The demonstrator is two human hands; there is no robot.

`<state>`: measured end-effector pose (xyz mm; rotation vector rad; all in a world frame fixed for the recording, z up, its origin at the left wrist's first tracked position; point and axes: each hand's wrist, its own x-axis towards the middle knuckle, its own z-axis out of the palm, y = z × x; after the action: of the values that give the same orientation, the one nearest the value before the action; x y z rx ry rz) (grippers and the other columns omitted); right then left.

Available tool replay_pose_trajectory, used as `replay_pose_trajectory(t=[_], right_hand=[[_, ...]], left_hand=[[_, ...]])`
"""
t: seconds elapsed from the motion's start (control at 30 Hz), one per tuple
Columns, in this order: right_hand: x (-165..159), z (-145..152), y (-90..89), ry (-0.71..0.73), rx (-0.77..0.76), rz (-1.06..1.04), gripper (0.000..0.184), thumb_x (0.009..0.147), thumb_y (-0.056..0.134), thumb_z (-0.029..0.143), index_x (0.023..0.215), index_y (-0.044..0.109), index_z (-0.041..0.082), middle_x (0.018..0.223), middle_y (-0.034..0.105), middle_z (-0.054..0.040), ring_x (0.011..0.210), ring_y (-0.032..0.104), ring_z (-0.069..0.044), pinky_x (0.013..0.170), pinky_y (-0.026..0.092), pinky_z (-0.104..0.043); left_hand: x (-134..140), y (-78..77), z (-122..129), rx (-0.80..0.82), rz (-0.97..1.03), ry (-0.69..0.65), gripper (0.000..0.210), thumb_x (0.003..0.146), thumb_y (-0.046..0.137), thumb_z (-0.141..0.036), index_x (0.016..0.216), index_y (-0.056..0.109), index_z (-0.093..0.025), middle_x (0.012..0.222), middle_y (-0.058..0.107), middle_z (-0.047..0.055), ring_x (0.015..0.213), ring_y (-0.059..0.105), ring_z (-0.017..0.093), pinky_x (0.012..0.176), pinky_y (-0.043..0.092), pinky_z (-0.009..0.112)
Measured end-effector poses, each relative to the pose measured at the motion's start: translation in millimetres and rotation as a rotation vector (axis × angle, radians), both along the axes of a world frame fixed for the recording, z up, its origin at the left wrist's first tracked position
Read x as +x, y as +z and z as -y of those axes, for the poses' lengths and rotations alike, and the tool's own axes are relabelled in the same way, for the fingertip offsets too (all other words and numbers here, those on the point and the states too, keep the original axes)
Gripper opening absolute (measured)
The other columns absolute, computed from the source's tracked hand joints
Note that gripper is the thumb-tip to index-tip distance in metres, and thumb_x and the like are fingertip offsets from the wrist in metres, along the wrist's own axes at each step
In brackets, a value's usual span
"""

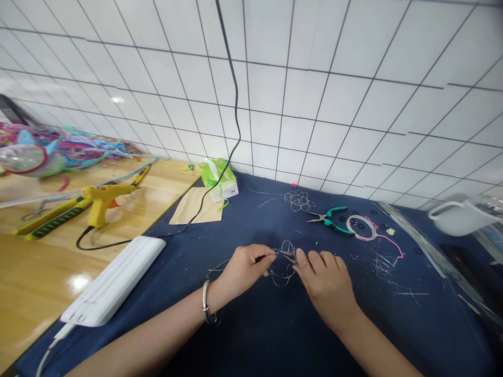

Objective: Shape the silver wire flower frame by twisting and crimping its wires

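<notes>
Wire [277, 252] between hands [245, 267] [328, 283], dark tool [290, 256] (mostly hidden)

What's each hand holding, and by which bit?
The left hand pinches thin wire beside its loops; the right hand grips a tool, probably pliers, behind its dark tip.

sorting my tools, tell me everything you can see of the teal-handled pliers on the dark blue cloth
The teal-handled pliers have slim, tapering jaws that look metal and two curved handles. They lie spread open on the dark blue cloth, jaws toward picture left, handles right, beyond the right hand, which does not touch them. A looped wire piece is by the upper jaw; the lower handle reaches the pale ring, contact unclear.
</notes>
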<state>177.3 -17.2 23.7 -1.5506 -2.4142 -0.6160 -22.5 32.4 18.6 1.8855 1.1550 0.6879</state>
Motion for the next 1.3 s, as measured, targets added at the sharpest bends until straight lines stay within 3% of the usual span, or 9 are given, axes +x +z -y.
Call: replay_pose_trajectory(t=[0.37, 0.6, 0.93, 1.13, 1.3], right_hand=[[-1, 1, 7.5, -0.003, -0.001, 0.005, 0.032, 0.086, 0.045, 0.026, 0.117, 0.049, 0.020, 0.077, 0.055, -0.0053, 0.069, 0.043, -0.017, 0.059, 0.026, -0.033], [1, 2, 3.3, 0.000, -0.009, 0.013, 0.031, 0.086, 0.045, 0.028, 0.115, 0.050, 0.020, 0.074, 0.054, -0.0045, 0.068, 0.042, -0.017, 0.058, 0.025, -0.033], [2, -1, -4.6, -0.011, -0.106, -0.160, 0.026, 0.085, 0.047, 0.032, 0.107, 0.056, 0.020, 0.074, 0.056, -0.0034, 0.069, 0.046, -0.016, 0.060, 0.030, -0.029], [1, -1, -2.4, -0.021, -0.203, -0.270, 0.022, 0.084, 0.049, 0.037, 0.098, 0.059, 0.023, 0.073, 0.056, -0.0013, 0.069, 0.050, -0.013, 0.059, 0.032, -0.025], [0, 0, 0.1, -0.039, -0.249, -0.266, 0.022, 0.084, 0.049, 0.038, 0.097, 0.059, 0.023, 0.073, 0.055, -0.0010, 0.069, 0.049, -0.014, 0.059, 0.033, -0.025]], left_hand=[[0, -0.6, 4, 0.255, -0.049, -0.031, 0.020, 0.085, 0.043, -0.021, 0.080, 0.063, -0.018, 0.069, 0.060, 0.003, 0.067, 0.055, 0.013, 0.065, 0.042, 0.025], [1, -3.1, 7, 0.323, -0.070, -0.037, 0.020, 0.085, 0.043, -0.021, 0.091, 0.062, -0.018, 0.083, 0.062, 0.005, 0.076, 0.056, 0.015, 0.071, 0.044, 0.027], [1, -11.9, 2, 0.331, -0.087, -0.007, 0.015, 0.082, 0.048, -0.018, 0.088, 0.061, -0.019, 0.081, 0.063, 0.003, 0.074, 0.057, 0.015, 0.070, 0.044, 0.027], [2, -8.6, 3, 0.310, -0.069, 0.029, 0.012, 0.079, 0.050, -0.017, 0.079, 0.061, -0.019, 0.075, 0.062, 0.002, 0.069, 0.056, 0.013, 0.065, 0.042, 0.024], [3, -5.0, 2, 0.132, -0.038, 0.054, 0.011, 0.078, 0.051, -0.020, 0.071, 0.059, -0.019, 0.061, 0.059, -0.002, 0.056, 0.055, 0.011, 0.055, 0.040, 0.021]])
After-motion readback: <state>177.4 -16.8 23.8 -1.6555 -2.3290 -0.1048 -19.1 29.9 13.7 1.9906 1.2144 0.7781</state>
